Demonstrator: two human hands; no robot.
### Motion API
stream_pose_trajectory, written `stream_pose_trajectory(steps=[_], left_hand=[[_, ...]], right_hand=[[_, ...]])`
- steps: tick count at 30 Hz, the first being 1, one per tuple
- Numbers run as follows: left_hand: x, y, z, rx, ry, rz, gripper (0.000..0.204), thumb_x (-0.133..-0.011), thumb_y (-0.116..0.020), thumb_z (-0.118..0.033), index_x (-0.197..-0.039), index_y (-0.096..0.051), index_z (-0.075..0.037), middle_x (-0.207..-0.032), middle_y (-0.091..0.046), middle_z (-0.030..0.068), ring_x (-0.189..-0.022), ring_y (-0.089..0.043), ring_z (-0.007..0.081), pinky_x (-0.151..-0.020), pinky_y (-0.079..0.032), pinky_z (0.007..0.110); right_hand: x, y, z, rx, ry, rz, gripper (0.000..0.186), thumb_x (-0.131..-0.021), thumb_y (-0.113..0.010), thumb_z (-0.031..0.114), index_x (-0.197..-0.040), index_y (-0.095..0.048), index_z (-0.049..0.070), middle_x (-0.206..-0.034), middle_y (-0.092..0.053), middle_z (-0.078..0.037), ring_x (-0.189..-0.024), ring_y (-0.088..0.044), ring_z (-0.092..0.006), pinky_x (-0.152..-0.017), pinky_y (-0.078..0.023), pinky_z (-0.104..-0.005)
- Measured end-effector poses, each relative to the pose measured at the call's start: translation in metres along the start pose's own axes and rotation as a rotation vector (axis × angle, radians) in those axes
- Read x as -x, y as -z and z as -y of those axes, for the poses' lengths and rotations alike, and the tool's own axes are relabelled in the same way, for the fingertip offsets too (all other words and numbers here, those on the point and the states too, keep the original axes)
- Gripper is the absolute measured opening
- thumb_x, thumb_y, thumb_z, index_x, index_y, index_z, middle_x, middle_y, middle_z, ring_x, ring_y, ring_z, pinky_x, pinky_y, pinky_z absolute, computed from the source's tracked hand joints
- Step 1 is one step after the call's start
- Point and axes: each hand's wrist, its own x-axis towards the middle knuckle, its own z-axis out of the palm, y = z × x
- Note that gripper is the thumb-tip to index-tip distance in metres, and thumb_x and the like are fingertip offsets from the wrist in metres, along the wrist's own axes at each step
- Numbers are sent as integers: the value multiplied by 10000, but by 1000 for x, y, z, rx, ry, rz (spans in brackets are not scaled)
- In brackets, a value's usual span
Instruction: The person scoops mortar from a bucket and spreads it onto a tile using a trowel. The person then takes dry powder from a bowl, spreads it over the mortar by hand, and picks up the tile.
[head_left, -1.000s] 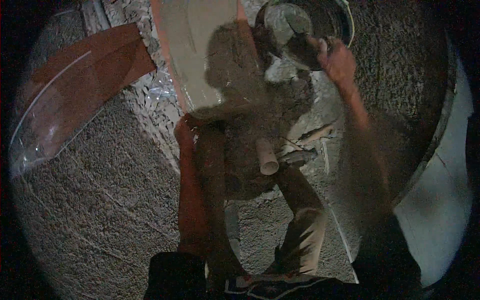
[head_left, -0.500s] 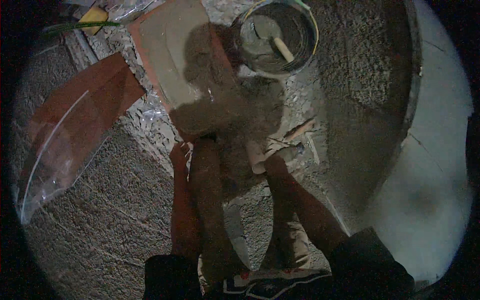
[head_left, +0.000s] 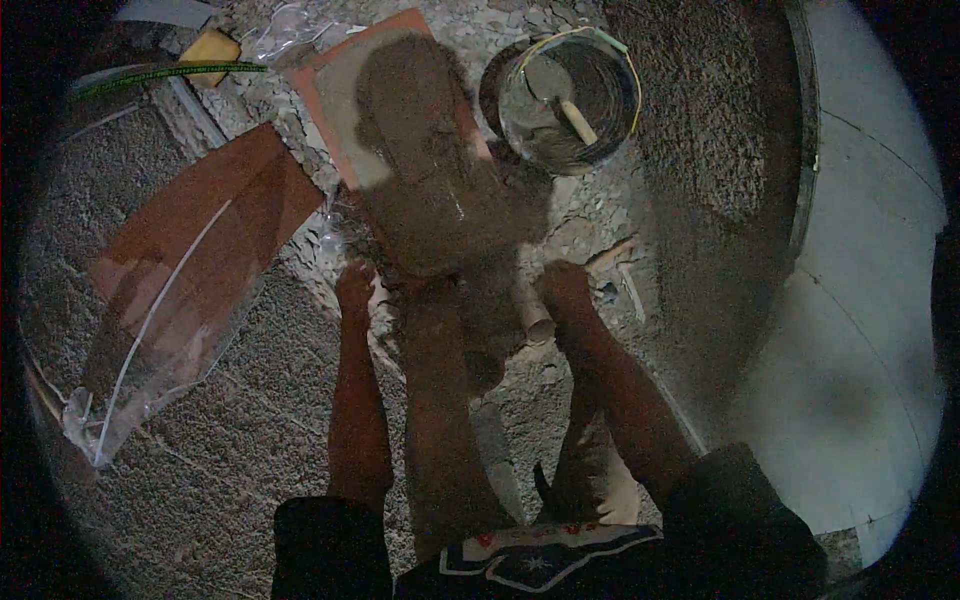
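Note:
A reddish tile (head_left: pixel 322 112) lies ahead of me, its upper face spread with grey mortar and mostly under my shadow. By its near left corner is my left hand (head_left: pixel 355 287), dim and blurred, so its fingers cannot be read. My right hand (head_left: pixel 563 287) is low on the right of the tile's near end, fingers curled in. What it holds, if anything, is hidden in shadow. Just left of that hand lies a short pale tube (head_left: pixel 537 322), which it does not appear to grip. A bucket (head_left: pixel 512 135) stands beyond, with a trowel (head_left: pixel 577 122) resting in its mortar.
On the left, another reddish tile (head_left: pixel 190 215) lies partly under clear plastic (head_left: pixel 110 425). A yellow sponge-like block (head_left: pixel 212 52) and a green strip (head_left: pixel 165 73) are at the far left. Rubble and rough mortar (head_left: pixel 270 380) surround me; a smooth pale surface (head_left: pixel 860 300) curves along the right.
My right hand has shifted forward from beside the tube's near end. My left hand has moved slightly forward and left relative to the coated tile. The whole view has shifted too.

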Motion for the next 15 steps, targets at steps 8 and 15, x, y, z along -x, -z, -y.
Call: stream_pose_trajectory(steps=[8,15], left_hand=[[-50,-117,-49,-76,-113,111,387,-1033,-608,-347,-1312,-650,-83,-1184,-694,71,-1040,-661,188,-865,-516,393],[-142,-108,-68,-290,-355,33,483,-1055,-518,-512,-1133,-658,-55,-945,-652,63,-876,-627,227,-816,-503,376]], right_hand=[[-130,-94,-114,182,-44,40,355,-1024,-575,196,-1341,-631,47,-1330,-651,-131,-1053,-680,-289,-852,-573,-488],[-167,-61,-63,-1391,-381,180,532,-1041,-502,349,-1486,-483,58,-1471,-514,-151,-1231,-532,-327,-992,-455,-525]])
